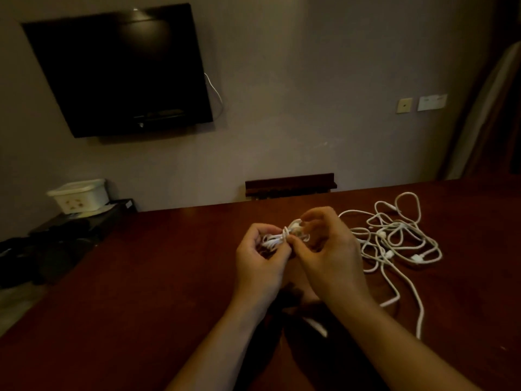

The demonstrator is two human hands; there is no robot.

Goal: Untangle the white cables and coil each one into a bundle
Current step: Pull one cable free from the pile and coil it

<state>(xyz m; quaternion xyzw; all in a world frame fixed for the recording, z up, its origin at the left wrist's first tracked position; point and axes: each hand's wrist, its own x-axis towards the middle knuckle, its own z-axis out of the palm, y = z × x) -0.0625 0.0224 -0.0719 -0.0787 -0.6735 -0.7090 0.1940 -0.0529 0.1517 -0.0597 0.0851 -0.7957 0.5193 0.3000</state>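
Table [141, 292]: dark reddish-brown wood, fills the lower half of the head view, far edge close to the wall.

Television [118, 71]: black flat screen, switched off, mounted on the wall upper left, a thin white wire hanging down its right edge.

Low stand [84, 218]: black, at the left beyond the table's corner, dark items heaped in front of it, too dim to identify.

Chair back [290, 183]: dark wood top rail showing just above the table's far edge, centre.

Loose cables [394, 238]: white, several tangled together in overlapping loops on the table right of centre, small connectors visible among them; one strand trails toward the near edge. Just beside the right hand, partly hidden behind it.

Right hand [324, 249]: raised above the table, fingers curled, thumb and fingertips pinching the right end of the bundle.

Left hand [262, 252]: raised beside the right hand, fingers curled round the left end of the bundle, clasping it.

Box [79, 194]: white plastic with lid, small pattern on the front, standing on the low stand.

Wall plates [421, 104]: two, one beige and one white, side by side on the wall at right.

Bundle [282, 237]: white cable gathered into a small coil with a turn wrapped round its middle, held between both hands above the table
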